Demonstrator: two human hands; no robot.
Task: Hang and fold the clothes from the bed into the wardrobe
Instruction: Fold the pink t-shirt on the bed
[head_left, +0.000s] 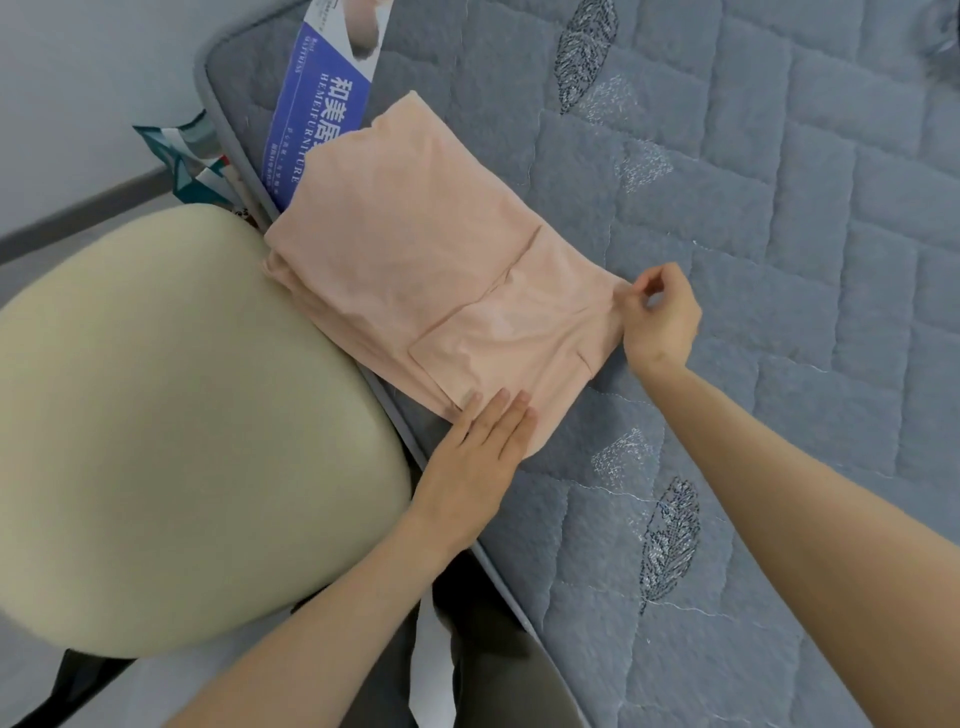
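A pale pink garment (415, 249) lies partly folded on the grey quilted mattress (753, 260), near its left edge. My left hand (478, 457) rests flat on the garment's near corner, fingers straight. My right hand (660, 322) pinches the garment's right corner between thumb and fingertips. The wardrobe is out of view.
A blue and white furniture label (322, 98) lies across the mattress's top-left corner. A cream rounded shape (171, 431) fills the lower left, against the bed's edge. A patterned bag (192, 161) stands on the floor beside the mattress.
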